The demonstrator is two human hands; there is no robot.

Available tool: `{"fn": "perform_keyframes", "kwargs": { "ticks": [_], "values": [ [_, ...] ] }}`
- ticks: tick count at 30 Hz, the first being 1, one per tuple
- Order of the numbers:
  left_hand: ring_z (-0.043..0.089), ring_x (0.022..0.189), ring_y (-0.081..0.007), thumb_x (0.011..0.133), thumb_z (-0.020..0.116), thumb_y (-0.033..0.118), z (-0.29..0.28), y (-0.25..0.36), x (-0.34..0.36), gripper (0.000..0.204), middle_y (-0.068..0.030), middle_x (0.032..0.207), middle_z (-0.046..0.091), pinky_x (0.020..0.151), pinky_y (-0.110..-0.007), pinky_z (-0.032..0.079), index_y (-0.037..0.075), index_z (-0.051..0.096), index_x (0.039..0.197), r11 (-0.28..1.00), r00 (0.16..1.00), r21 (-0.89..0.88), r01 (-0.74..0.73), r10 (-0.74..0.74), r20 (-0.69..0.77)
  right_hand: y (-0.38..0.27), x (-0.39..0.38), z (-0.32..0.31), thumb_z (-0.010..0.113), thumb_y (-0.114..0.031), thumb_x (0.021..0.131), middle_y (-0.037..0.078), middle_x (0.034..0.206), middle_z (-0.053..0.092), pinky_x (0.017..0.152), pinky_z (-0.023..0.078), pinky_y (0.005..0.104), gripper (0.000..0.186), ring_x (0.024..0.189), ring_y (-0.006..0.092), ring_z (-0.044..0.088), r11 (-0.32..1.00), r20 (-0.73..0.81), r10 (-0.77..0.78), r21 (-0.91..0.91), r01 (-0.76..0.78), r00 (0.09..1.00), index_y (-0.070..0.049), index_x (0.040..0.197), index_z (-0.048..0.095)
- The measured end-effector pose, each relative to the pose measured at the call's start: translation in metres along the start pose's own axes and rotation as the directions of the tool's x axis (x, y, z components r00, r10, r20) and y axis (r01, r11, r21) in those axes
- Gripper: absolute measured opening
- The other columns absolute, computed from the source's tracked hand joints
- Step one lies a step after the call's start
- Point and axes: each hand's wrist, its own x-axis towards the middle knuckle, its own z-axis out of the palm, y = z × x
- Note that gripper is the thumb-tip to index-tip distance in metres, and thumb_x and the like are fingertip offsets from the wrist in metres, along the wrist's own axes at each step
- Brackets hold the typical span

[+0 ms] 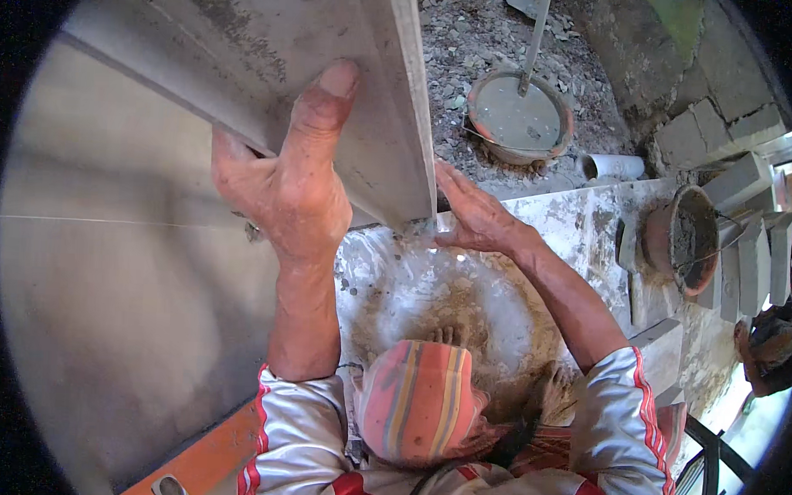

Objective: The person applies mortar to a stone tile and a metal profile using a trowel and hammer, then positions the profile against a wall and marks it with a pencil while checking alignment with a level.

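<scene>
A long grey channel-shaped piece (pixel 366 115) with raised edges and dark smears rises toward the top of the view. My left hand (pixel 285 187) grips it by the left edge, thumb pressed on the inner face and fingers partly hidden behind. At its lower right corner, my right hand (pixel 484 217) rests with fingers stretched out along the edge, and no object shows in its palm. The piece's lower end meets a wet, white-smeared ledge (pixel 589 224).
A bucket (pixel 567 136) of grey slurry with a stick stands on rubble beyond the ledge. To the right are a white pipe (pixel 621 166), a second bucket (pixel 660 235) and grey blocks (pixel 753 264). A smooth grey surface (pixel 133 273) fills the left; an orange bar (pixel 201 459) lies below.
</scene>
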Motion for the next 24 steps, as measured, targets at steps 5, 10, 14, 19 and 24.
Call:
{"fn": "perform_keyframes", "kwargs": {
  "ticks": [5,10,14,19,24],
  "values": [
    [0.058,0.103,-0.0233,0.07,0.078,0.005,-0.008,0.003,0.003,0.054,-0.0133,0.114,0.061,0.092,-0.036,0.045,-0.007,0.056,0.118,0.998,0.999,0.039,0.043,-0.044,0.022,0.019,-0.029,-0.009,0.081,-0.031,0.07,0.025,0.149,0.023,0.112,0.031,0.0413,0.106,0.137,0.0392,0.03,0.998,0.065,0.037,-0.057,-0.033,0.997,0.0,0.147,0.016],
    [0.059,0.081,-0.0146,0.078,0.073,0.008,-0.017,-0.002,0.013,0.033,-0.0063,0.091,0.066,0.076,-0.029,0.047,0.0,0.062,0.108,0.997,0.998,0.043,-0.066,0.065,0.018,0.026,-0.053,-0.018,0.074,-0.036,0.076,0.025,0.151,0.021,0.114,0.028,0.0423,0.097,0.138,0.0388,0.028,0.965,0.156,0.227,-0.169,-0.2,0.961,-0.008,0.149,0.017],
    [0.06,0.089,-0.0192,0.076,0.073,0.009,-0.029,-0.011,0.016,0.044,-0.0092,0.101,0.065,0.082,-0.033,0.046,0.003,0.061,0.118,0.794,0.929,0.485,-0.367,0.283,0.24,0.056,-0.086,-0.036,0.071,-0.037,0.078,0.025,0.149,0.025,0.112,0.031,0.0433,0.091,0.135,0.0396,0.033,0.947,0.136,0.241,-0.249,-0.203,0.961,-0.007,0.148,0.022],
    [0.065,0.097,-0.0275,0.065,0.073,0.003,-0.083,-0.047,0.016,0.058,-0.0116,0.113,0.067,0.09,-0.04,0.05,0.017,0.063,0.121,0.466,0.923,0.797,-0.384,0.206,0.324,0.067,-0.119,-0.081,0.066,-0.033,0.082,0.025,0.135,0.042,0.102,0.04,0.0469,0.071,0.123,0.0412,0.045,0.889,0.275,0.353,-0.397,-0.228,0.894,-0.002,0.139,0.037],
    [0.068,0.093,-0.0223,0.063,0.078,0.008,-0.103,-0.046,0.028,0.056,-0.009,0.112,0.069,0.076,-0.035,0.056,0.01,0.064,0.117,0.137,0.835,0.834,-0.535,0.236,0.497,0.054,-0.217,-0.149,0.068,-0.037,0.082,0.024,0.117,0.058,0.092,0.047,0.0451,0.068,0.103,0.0395,0.059,0.775,0.145,0.569,-0.423,-0.469,0.81,0.003,0.133,0.045]
  ]
}}
